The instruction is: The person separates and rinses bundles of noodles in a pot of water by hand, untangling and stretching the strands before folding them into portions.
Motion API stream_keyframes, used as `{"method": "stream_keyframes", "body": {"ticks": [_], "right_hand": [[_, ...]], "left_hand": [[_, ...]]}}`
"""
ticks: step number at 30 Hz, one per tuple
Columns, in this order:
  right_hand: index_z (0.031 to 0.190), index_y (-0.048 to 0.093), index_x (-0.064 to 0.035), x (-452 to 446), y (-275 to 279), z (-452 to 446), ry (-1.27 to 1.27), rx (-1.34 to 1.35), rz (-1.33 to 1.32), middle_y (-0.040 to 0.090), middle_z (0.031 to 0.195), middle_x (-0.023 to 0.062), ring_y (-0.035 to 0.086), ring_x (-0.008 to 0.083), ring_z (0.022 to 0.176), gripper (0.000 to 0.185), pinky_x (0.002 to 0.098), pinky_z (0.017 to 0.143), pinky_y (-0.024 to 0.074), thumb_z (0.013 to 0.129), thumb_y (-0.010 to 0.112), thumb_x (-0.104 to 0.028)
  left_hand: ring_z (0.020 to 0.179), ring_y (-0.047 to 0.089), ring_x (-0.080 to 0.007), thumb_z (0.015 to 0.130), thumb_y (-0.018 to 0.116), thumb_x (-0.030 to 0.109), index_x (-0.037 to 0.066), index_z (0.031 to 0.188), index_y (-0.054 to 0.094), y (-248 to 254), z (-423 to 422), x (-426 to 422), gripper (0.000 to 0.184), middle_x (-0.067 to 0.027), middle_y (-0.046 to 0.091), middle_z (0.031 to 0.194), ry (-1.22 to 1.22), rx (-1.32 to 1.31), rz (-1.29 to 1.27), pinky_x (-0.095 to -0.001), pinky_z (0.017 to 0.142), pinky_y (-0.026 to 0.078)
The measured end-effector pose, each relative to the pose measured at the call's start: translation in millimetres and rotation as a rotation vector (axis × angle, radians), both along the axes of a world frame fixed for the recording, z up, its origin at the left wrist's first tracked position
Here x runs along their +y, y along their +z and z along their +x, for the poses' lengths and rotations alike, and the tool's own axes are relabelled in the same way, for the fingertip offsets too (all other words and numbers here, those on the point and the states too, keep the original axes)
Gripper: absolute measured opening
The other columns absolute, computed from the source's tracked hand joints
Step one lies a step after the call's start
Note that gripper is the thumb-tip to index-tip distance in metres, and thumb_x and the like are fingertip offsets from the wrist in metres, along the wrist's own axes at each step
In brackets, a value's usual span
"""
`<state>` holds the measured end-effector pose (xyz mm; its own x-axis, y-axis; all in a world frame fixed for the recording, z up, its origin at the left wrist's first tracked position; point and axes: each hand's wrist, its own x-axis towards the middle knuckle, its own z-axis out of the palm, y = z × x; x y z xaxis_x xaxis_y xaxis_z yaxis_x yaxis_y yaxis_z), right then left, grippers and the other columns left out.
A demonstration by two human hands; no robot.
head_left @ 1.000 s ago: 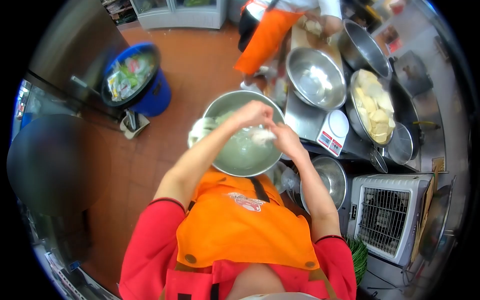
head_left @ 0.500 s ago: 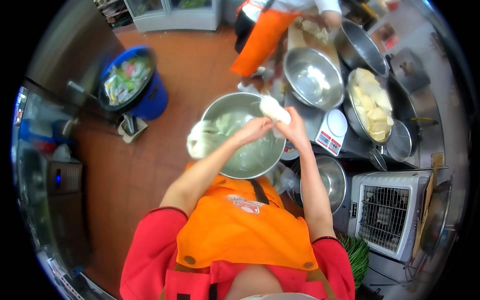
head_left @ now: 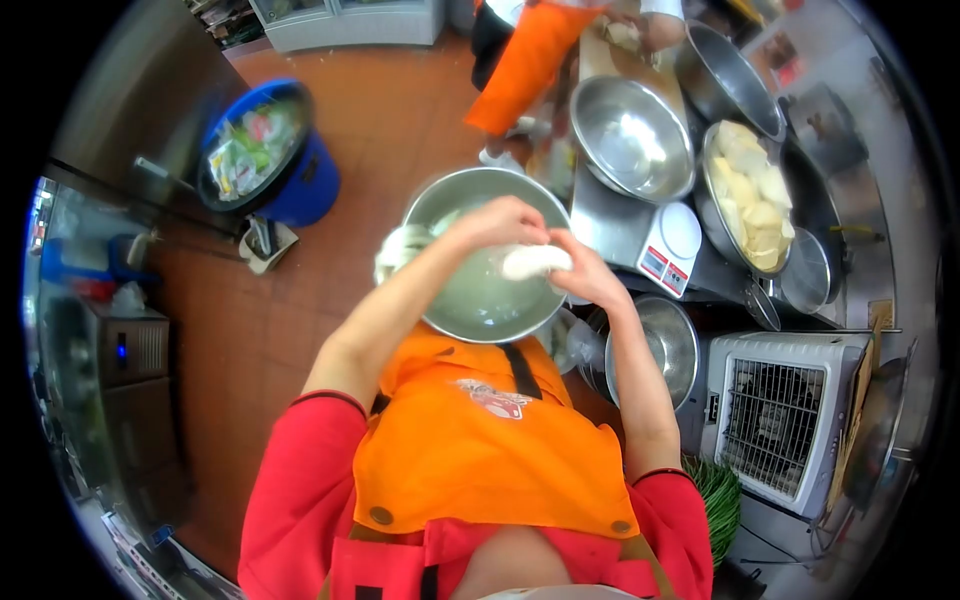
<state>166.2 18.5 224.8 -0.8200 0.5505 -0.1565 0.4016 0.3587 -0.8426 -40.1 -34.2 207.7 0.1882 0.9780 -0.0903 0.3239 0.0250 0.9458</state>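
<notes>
A large steel bowl (head_left: 440, 190) with cloudy liquid in it stands in front of my apron, beneath both hands. My right hand (head_left: 592, 272) grips a smooth, soft-looking white oblong piece (head_left: 535, 262) over the bowl; its exact kind does not show. Right above that piece, my left hand (head_left: 508, 221) has its fingers pinched together near the right fingertips. What they pinch is hidden or too small to name. A white, limp bundle (head_left: 396, 252) hangs over the bowl's left rim, partly behind my left forearm.
To the right, a counter carries a steel bowl (head_left: 630, 130), a white scale (head_left: 676, 240) and a bowl of pale yellow slices (head_left: 750, 200). A blue bin (head_left: 310, 185) full of waste stands at left. Ahead, a person in an orange apron (head_left: 530, 65) works at a board.
The white piece has come down and toward me in my right hand, from above the rim to over the bowl's middle. My left hand has moved up and away from me.
</notes>
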Motion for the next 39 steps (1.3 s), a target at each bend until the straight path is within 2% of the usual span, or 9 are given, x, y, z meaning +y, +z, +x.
{"method": "stream_keyframes", "body": {"ticks": [3, 9, 10, 18, 22, 25, 28, 31, 39], "right_hand": [[0.134, 0.042, -0.0079, -4.0, 17.3, 4.4, -0.063, 0.165, -0.331, 0.057, 0.111, 0.0100, 0.056, 0.0182, 0.101, 0.067, 0.0285, 0.089, 0.0426, 0.070, 0.060, -0.003], [0.140, 0.034, -0.0099, -7.2, -0.3, 8.9, -0.124, 0.462, -0.799, 0.053, 0.121, 0.0067, 0.053, 0.0170, 0.108, 0.075, 0.0301, 0.094, 0.0412, 0.072, 0.062, 0.003], [0.141, 0.034, -0.0099, -10.4, -3.1, 9.1, -0.155, 0.512, -0.890, 0.053, 0.122, 0.0070, 0.053, 0.0170, 0.109, 0.075, 0.0306, 0.095, 0.0415, 0.073, 0.063, 0.003], [0.123, 0.046, 0.0007, -15.0, -54.1, 25.5, -0.416, 0.724, -1.120, 0.059, 0.105, 0.0105, 0.060, 0.0198, 0.091, 0.049, 0.0332, 0.079, 0.0521, 0.077, 0.065, 0.001], [0.118, 0.049, 0.0017, -20.8, -51.8, 37.9, -0.632, 0.859, -1.111, 0.060, 0.101, 0.0120, 0.061, 0.0212, 0.089, 0.041, 0.0343, 0.077, 0.0527, 0.079, 0.062, 0.002], [0.117, 0.049, 0.0016, -30.3, -46.2, 46.3, -0.750, 0.826, -1.048, 0.060, 0.102, 0.0127, 0.061, 0.0214, 0.089, 0.040, 0.0338, 0.077, 0.0524, 0.080, 0.062, 0.001], [0.125, 0.040, 0.0033, -41.5, -53.5, 60.1, -0.800, 0.794, -1.008, 0.056, 0.104, 0.0159, 0.059, 0.0233, 0.090, 0.046, 0.0351, 0.076, 0.0539, 0.082, 0.058, 0.000], [0.124, 0.041, 0.0031, -56.2, -49.5, 59.7, -0.799, 0.801, -1.031, 0.056, 0.105, 0.0155, 0.059, 0.0223, 0.089, 0.047, 0.0333, 0.075, 0.0528, 0.081, 0.057, 0.001], [0.119, 0.047, 0.0007, -61.7, -42.3, 63.1, -0.746, 0.724, -1.032, 0.059, 0.100, 0.0115, 0.060, 0.0184, 0.087, 0.043, 0.0306, 0.075, 0.0508, 0.079, 0.063, -0.001]], "left_hand": [[0.073, 0.061, -0.0081, 0.084, 0.066, 0.012, 0.002, 0.089, 0.067, -8.4, 2.0, -0.2, 0.011, -0.0030, 0.067, 0.084, 0.081, -0.579, -0.259, -0.0222, 0.065, 0.050], [0.077, 0.065, -0.0142, 0.085, 0.065, 0.014, 0.005, 0.100, 0.064, -45.1, 17.5, -0.9, 0.018, -0.0066, 0.067, 0.089, 0.167, -1.287, -0.380, -0.0278, 0.068, 0.054], [0.077, 0.062, -0.0116, 0.089, 0.055, 0.017, 0.005, 0.102, 0.062, -18.8, 33.7, -9.5, 0.019, -0.0045, 0.065, 0.091, 0.389, -1.141, -0.396, -0.0252, 0.064, 0.050], [0.068, 0.049, -0.0065, 0.085, 0.064, 0.023, 0.009, 0.096, 0.065, -124.2, 17.5, -11.6, 0.018, 0.0035, 0.057, 0.081, 0.216, -0.591, -0.326, -0.0205, 0.060, 0.039], [0.086, 0.060, -0.0252, 0.082, 0.064, 0.027, 0.005, 0.097, 0.065, -213.4, 22.3, -24.5, 0.026, -0.0104, 0.065, 0.089, 0.116, 0.279, -0.405, -0.0335, 0.076, 0.047], [0.099, 0.058, -0.0373, 0.081, 0.058, 0.020, 0.002, 0.104, 0.063, -263.1, 44.1, -33.1, 0.030, -0.0219, 0.062, 0.103, -0.260, 0.615, -0.220, -0.0435, 0.084, 0.048], [0.101, 0.058, -0.0358, 0.079, 0.058, 0.020, 0.003, 0.110, 0.061, -270.2, 72.9, -28.2, 0.035, -0.0227, 0.060, 0.110, -0.349, 0.783, -0.183, -0.0434, 0.086, 0.048], [0.115, 0.050, -0.0353, 0.073, 0.066, 0.014, 0.007, 0.123, 0.052, -303.0, 93.2, -31.1, 0.053, -0.0189, 0.053, 0.122, -0.130, 0.749, -0.103, -0.0405, 0.094, 0.044], [0.103, 0.058, -0.0351, 0.076, 0.057, 0.011, 0.005, 0.112, 0.060, -313.6, 89.2, -21.3, 0.036, -0.0178, 0.062, 0.110, -0.574, 0.565, -0.570, -0.0413, 0.089, 0.045]]}}
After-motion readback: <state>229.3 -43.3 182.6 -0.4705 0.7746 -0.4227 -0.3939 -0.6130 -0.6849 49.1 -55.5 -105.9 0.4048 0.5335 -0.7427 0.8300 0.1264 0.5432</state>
